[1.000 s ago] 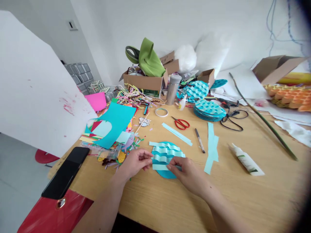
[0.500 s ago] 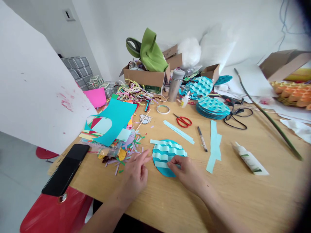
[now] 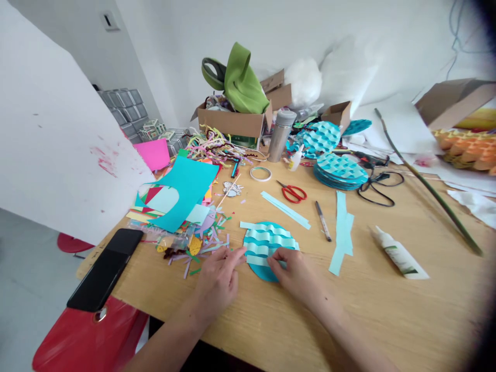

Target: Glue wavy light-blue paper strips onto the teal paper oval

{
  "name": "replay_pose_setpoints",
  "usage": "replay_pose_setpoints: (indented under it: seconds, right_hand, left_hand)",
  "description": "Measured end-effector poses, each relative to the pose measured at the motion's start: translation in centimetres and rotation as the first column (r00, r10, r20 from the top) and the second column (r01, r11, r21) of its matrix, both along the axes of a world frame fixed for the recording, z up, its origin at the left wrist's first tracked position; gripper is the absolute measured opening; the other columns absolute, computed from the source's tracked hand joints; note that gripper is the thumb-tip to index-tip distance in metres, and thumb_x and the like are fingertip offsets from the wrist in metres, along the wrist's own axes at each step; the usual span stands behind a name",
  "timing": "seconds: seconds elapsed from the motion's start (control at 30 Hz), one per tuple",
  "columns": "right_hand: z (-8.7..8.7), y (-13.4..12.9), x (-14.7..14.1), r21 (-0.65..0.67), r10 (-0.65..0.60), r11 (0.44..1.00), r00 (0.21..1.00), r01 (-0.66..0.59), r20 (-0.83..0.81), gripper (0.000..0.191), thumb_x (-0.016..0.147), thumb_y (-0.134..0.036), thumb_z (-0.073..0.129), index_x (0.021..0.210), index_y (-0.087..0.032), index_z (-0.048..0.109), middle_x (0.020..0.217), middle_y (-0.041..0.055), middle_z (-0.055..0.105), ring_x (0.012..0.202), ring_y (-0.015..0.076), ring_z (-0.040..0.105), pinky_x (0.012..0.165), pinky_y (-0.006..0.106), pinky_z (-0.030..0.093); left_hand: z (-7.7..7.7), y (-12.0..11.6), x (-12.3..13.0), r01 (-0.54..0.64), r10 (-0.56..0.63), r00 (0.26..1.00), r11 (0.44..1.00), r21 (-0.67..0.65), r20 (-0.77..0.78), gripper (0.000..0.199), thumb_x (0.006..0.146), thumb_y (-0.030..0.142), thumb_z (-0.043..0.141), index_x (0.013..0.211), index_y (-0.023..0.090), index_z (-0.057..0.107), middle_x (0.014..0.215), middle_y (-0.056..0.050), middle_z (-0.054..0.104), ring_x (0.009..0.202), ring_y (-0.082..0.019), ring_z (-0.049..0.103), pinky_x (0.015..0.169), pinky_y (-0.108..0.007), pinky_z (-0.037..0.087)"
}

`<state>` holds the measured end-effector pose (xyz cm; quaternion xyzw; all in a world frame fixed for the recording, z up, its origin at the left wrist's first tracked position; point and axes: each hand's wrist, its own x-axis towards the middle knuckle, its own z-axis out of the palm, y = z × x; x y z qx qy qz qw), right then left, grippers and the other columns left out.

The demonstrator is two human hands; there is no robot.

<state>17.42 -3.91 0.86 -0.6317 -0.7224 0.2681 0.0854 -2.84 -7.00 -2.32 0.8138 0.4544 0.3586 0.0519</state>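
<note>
A blue paper disc lies flat on the table, with rows of wavy light-aqua paper strips across it. At its lower part, the fingertips of my right hand pinch a light-aqua paper strip against the disc. My left hand is at the disc's left edge, index finger stretched out near the strip's left end and the other fingers partly bent. Nothing shows in that hand; whether its fingertip touches the strip is hard to tell. Loose aqua strips lie behind the disc, and wider aqua paper pieces to its right.
Red-handled scissors, a pen, a roll of tape and a glue bottle surround the work. Finished discs are stacked at the back right. Paper scraps, teal sheets and a phone are on the left.
My left hand has shifted slightly right, its fingers lower and closer to the strip's left end. The right hand stays at the strip, nearly unmoved.
</note>
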Motion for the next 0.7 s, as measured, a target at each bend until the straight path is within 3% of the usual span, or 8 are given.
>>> replay_pose_setpoints:
  seconds: [0.7]
  right_hand:
    - [0.06,0.00,-0.23,0.011,-0.002,1.000,0.998,0.002,0.061,0.023,0.088,-0.029,0.050,0.073,-0.020,0.064,0.070,0.0062,0.069,0.062,0.0184,0.059,0.056,0.026,0.029]
  left_hand:
    - [-0.09,-0.01,0.18,0.065,-0.067,0.997,0.997,-0.045,-0.040,0.068,0.079,-0.003,0.037,0.144,0.019,0.034,0.102,-0.005,0.074,0.089,-0.022,0.062,0.078,-0.036,0.052]
